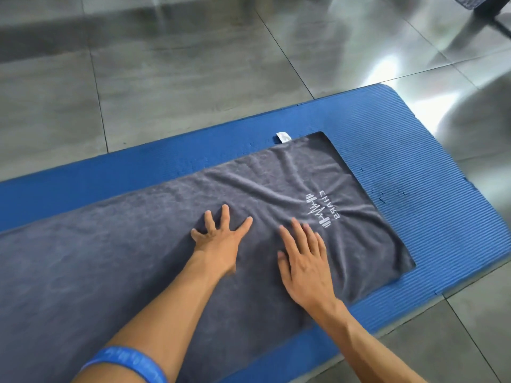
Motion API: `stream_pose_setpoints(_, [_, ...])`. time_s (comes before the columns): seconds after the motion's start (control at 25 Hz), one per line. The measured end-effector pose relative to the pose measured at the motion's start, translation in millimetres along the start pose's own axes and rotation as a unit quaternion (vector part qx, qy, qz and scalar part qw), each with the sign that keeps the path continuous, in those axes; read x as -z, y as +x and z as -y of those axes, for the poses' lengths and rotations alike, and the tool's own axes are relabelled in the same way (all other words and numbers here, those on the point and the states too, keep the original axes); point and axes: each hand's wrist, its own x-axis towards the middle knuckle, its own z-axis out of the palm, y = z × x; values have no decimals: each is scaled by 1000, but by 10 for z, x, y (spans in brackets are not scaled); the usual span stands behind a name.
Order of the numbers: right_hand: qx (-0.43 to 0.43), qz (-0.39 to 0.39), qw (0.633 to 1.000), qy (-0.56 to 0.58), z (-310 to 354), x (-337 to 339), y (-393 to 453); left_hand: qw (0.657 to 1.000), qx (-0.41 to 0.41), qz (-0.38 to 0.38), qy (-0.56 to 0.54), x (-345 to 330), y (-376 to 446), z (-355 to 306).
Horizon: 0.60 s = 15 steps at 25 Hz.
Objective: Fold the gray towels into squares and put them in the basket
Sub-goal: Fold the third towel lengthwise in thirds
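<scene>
A long gray towel lies spread flat along a blue ribbed mat, running off the left edge of view. Near its right end it carries a white printed logo, and a small white tag sticks out of its far edge. My left hand rests flat on the middle of the towel with fingers spread. My right hand lies palm down beside it, fingers straight and pointing away from me. Shallow wrinkles run through the cloth around the logo. No basket is in view.
The mat lies on a glossy gray tiled floor. A dark object shows at the top right corner. A blue wristband sits on my left forearm.
</scene>
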Motion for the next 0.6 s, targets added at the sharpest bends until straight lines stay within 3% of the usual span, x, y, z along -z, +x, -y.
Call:
stream_pose_setpoints(0.12, [2,28,1000,9,-53,-94,584,1000,-9,11,-20,72,97,62])
stream_pose_setpoints(0.32, [-39,79,995,-43,-380,-150,1224,997,2,-70,-43,57,195,-3])
stream_pose_setpoints(0.6, [-155,74,985,-36,-635,-45,2002,999,-14,-35,-12,68,256,9])
